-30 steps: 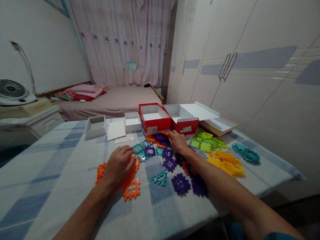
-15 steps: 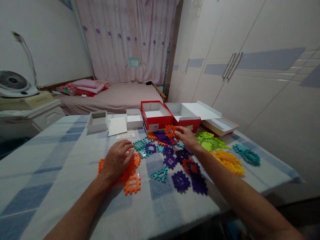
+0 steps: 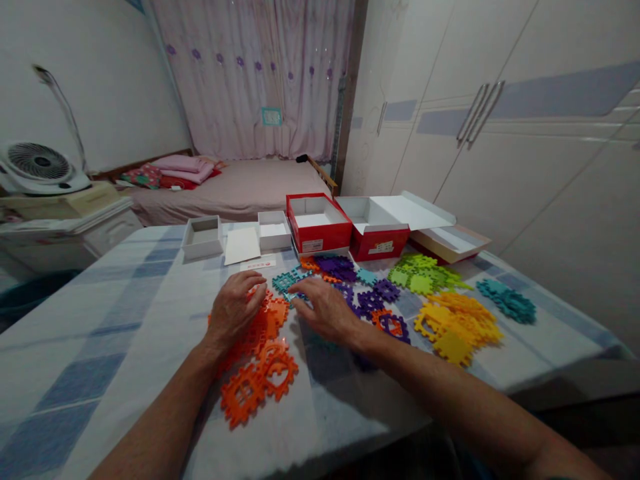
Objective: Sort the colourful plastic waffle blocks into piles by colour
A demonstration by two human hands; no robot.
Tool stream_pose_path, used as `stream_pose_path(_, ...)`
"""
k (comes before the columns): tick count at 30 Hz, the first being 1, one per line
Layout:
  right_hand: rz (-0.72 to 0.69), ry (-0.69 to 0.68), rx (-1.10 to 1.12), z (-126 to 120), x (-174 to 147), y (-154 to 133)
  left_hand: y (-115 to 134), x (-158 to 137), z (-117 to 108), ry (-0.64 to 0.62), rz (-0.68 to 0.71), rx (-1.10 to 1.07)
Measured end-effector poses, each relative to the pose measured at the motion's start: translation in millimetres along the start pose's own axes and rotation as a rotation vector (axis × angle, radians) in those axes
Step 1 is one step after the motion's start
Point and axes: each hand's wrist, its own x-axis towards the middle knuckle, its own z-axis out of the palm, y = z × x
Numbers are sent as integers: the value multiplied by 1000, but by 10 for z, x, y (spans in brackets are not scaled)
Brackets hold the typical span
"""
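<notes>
My left hand (image 3: pixel 237 308) rests over a pile of orange interlocking plastic tiles (image 3: pixel 267 327), fingers loosely curved and apart, holding nothing that I can see. Two orange tiles (image 3: pixel 244 393) lie at the near side of that pile. To its right, my right hand (image 3: pixel 325 311) is over the mixed pieces, its thumb and fingers spread with nothing visible between them. Beyond its fingertips are teal tiles (image 3: pixel 286 281). Purple tiles (image 3: pixel 371 301) lie on its far side and to its right, some with orange ones; the forearm hides a few.
Sorted piles of lime-green (image 3: pixel 420 273), yellow (image 3: pixel 457 323) and teal tiles (image 3: pixel 506 300) lie on the right. Along the back stand a red box (image 3: pixel 320 237), a second red box (image 3: pixel 380 243) with a raised white flap, and small white boxes (image 3: pixel 203 248). A checked cloth (image 3: pixel 125 327) covers the table.
My right hand has moved left and nearer, and the orange tile it held is no longer in it. Another orange tile lies by the near end of the orange pile.
</notes>
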Motion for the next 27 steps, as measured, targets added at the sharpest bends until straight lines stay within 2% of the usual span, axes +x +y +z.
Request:
stream_pose_path(2, 22, 57, -174, -104, 160, 266, -7, -4, 17, -7, 7, 0)
stream_pose_path(5, 65, 6, -374, -241, 320, 656, -8, -12, 37, -17, 12, -2)
stream_pose_path(9, 170, -42, -553, -349, 317, 929, -15, -18, 48, -29, 10, 4)
stream_pose_path(12, 227, 0, -608, -370, 281, 959, -19, -17, 50, -33, 0, 2)
stream_pose_path(14, 207, 23, -589, -350, 301, 934, -18, -17, 51, -39, 1, -1)
stream_pose_path(18, 107, -13, -518, -241, 444, 865, -15, -18, 50, -30, 8, 9)
stream_pose_path(27, 144, -52, -631, -64, 632, 803, -19, -26, 60, -30, 26, 25)
